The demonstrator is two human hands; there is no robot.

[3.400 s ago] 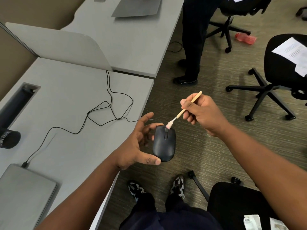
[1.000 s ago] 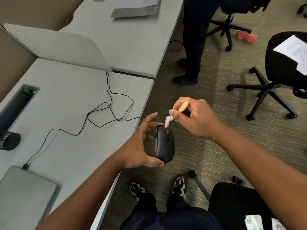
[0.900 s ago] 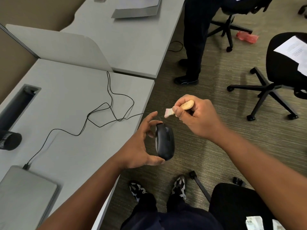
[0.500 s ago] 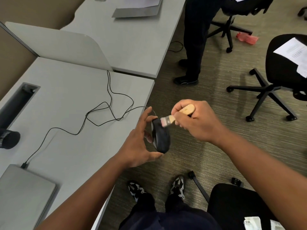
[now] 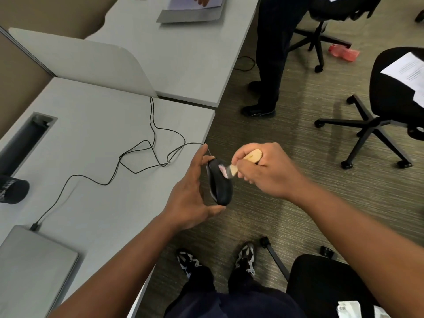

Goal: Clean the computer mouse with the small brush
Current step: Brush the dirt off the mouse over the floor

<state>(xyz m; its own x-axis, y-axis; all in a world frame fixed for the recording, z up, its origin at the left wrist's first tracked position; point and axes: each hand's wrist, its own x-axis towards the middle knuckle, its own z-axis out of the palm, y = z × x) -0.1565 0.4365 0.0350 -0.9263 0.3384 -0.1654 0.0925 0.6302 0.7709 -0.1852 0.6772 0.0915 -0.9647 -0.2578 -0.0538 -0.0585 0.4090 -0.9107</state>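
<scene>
The mouse (image 5: 219, 183) is held on edge just off the desk (image 5: 96, 143) corner, exposing its side to the brush (image 5: 231, 169). The left hand (image 5: 191, 198) grips it between thumb and fingertips; its cable (image 5: 137, 157) trails back onto the desk. The right hand (image 5: 263, 171) is curled around the brush handle, bristles touching the mouse. Earlier, the mouse faced upward and the brush worked its wheel end.

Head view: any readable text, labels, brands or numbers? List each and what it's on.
None can be read.
Sheet of paper on the black chair: printed lines, too small to read.
Brush handle: faint mark, too blurred to read.
Black cylinder on the desk: pale marks, blurred.
Mouse: no label visible.
</scene>
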